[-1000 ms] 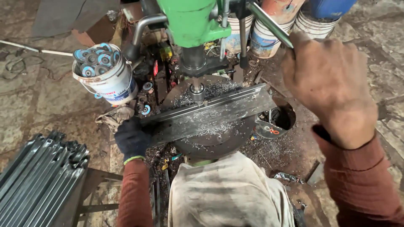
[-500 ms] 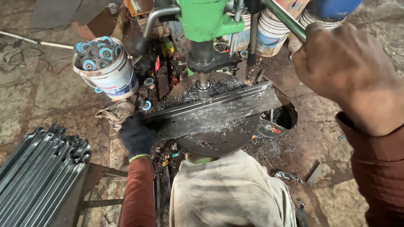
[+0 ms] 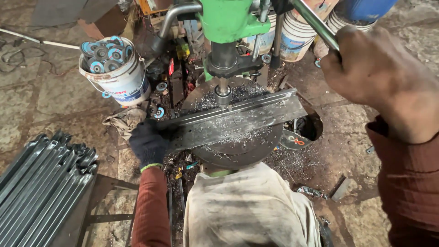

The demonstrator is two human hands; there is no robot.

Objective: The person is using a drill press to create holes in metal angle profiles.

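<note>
I have my left hand (image 3: 148, 145), in a dark glove, pressed down on the left end of the long steel angle bar (image 3: 238, 120), fingers closed over its edge where it overhangs the round drill table (image 3: 238, 151). The bar lies slantwise across that table, its right end higher toward the far right rim, and metal shavings litter both bar and table. My right hand (image 3: 379, 80) is bare and wrapped shut around the shiny feed lever (image 3: 315, 20) of the green drill press (image 3: 228, 20), up at the right. The chuck and bit (image 3: 223, 95) stand right at the bar's upper flange, near the middle of its length; I cannot tell whether the tip is already biting. I judge this to be the drilling step itself: one hand clamps, the other feeds. The next move calls for steady downward pull on the lever while the gloved hand keeps the bar from spinning or creeping across the table. To the left on the floor stand a white bucket (image 3: 120, 77) of blue-centred discs and a stack of dark steel bars (image 3: 41, 183); a cloth covers my lap.
</note>
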